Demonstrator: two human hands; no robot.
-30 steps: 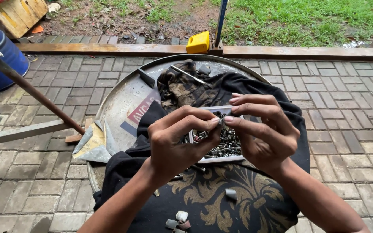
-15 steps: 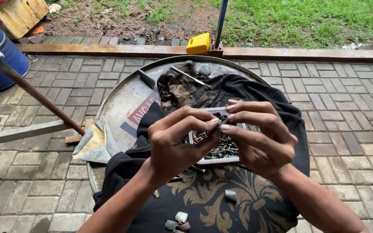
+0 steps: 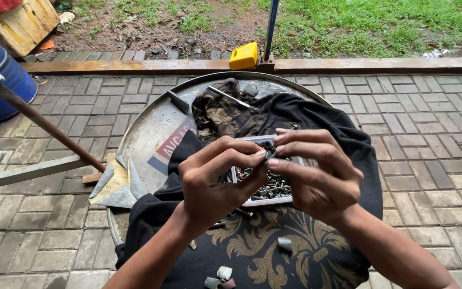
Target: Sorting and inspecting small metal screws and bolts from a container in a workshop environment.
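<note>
At the centre of the frame, a small part too tiny to identify is pinched between the fingertips of the left hand [image 3: 212, 184] and the right hand [image 3: 316, 174], both curled narrowly and touching. Directly beneath them a white tray [image 3: 266, 190] filled with screws and small metal pieces is seen, laid on a black patterned cloth [image 3: 252, 257] draped over a round metal table [image 3: 151, 126]. A yellow container [image 3: 243, 55] is set at the upper edge, beside the grass.
</note>
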